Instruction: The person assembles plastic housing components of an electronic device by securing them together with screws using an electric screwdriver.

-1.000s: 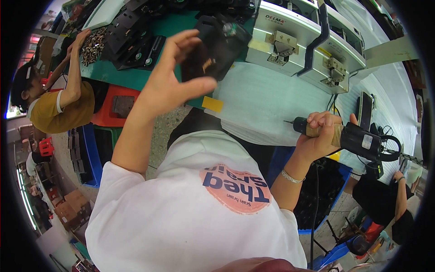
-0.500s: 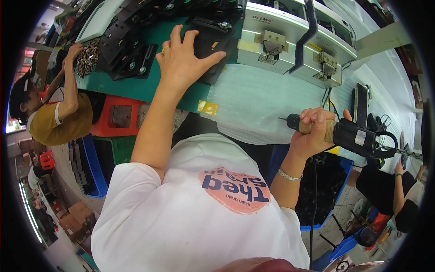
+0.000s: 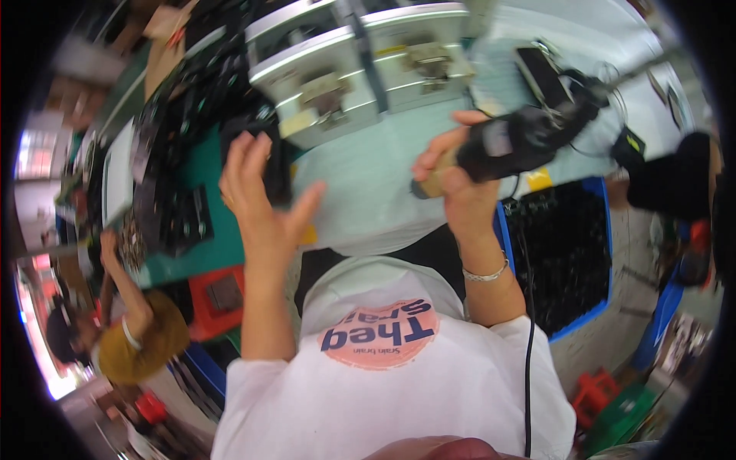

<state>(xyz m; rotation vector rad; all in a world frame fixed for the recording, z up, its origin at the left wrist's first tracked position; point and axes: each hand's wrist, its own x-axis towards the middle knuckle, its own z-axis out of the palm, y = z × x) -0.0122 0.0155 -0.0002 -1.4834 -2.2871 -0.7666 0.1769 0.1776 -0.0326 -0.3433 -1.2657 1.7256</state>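
My right hand (image 3: 458, 170) is wrapped around a black electric screwdriver (image 3: 507, 144) with a tan grip, held over the white-covered bench. Its tip end points to the left; the bit is too blurred to see. My left hand (image 3: 264, 192) has its fingers spread and holds nothing. Just beyond that hand lies a flat black part (image 3: 277, 165) at the edge of the green mat. I cannot tell whether the fingertips touch it.
Two white screw-feeder machines (image 3: 326, 92) (image 3: 425, 69) stand behind the bench. Black parts crowd the green mat (image 3: 161, 264) at left, near loose screws (image 3: 132, 244). A co-worker (image 3: 142, 337) reaches in there. A blue bin (image 3: 563, 261) of black pieces stands right. A cable hangs over my shirt.
My view has swung to the right, so the bench appears shifted left and blurred. My left hand has drawn back from over the black part; the screwdriver remains in my right hand.
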